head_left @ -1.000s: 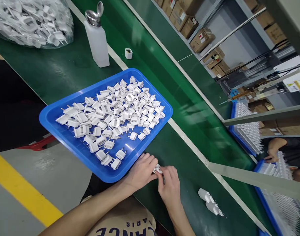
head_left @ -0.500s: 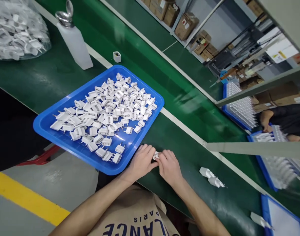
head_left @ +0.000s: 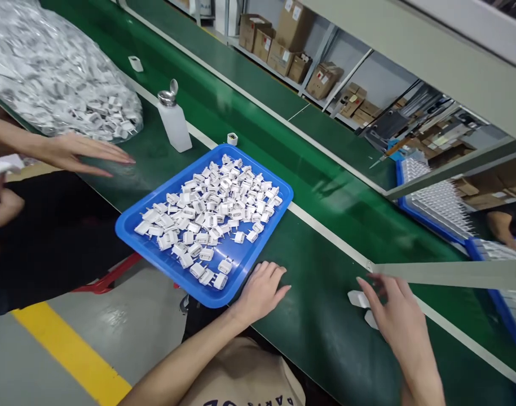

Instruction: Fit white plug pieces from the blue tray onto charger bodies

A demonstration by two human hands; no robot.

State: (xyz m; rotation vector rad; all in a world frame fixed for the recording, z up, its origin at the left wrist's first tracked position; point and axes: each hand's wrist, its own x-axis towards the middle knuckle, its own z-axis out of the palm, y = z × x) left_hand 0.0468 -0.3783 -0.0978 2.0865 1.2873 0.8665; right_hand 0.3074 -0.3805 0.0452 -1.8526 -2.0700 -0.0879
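My left hand [head_left: 261, 290] rests on the green bench just right of the blue tray [head_left: 173, 270]. Its fingers are stretched out, thumb apart, with nothing visible in them. Over to the right, my right hand [head_left: 397, 316] is spread above two white plug pieces [head_left: 358, 299] lying on the bench. The nearer white piece [head_left: 371, 320] is partly covered by that hand, and some fingertips are hidden behind it. A loose heap of small white plug adapters [head_left: 215, 197], with metal pins, fills much of the tray.
A co-worker's hand [head_left: 84, 151] reaches in at left beside a clear bag of white parts [head_left: 71, 79]. A pump bottle [head_left: 175, 127] and a small white housing [head_left: 232, 138] stand behind the tray. A metal post [head_left: 461, 272] crosses at right; further blue trays [head_left: 431, 220] lie beyond.
My hands have parted. The right has moved right to the loose white pieces, and the small white part between my fingers is no longer seen. The view has shifted left; a co-worker's hands now show.
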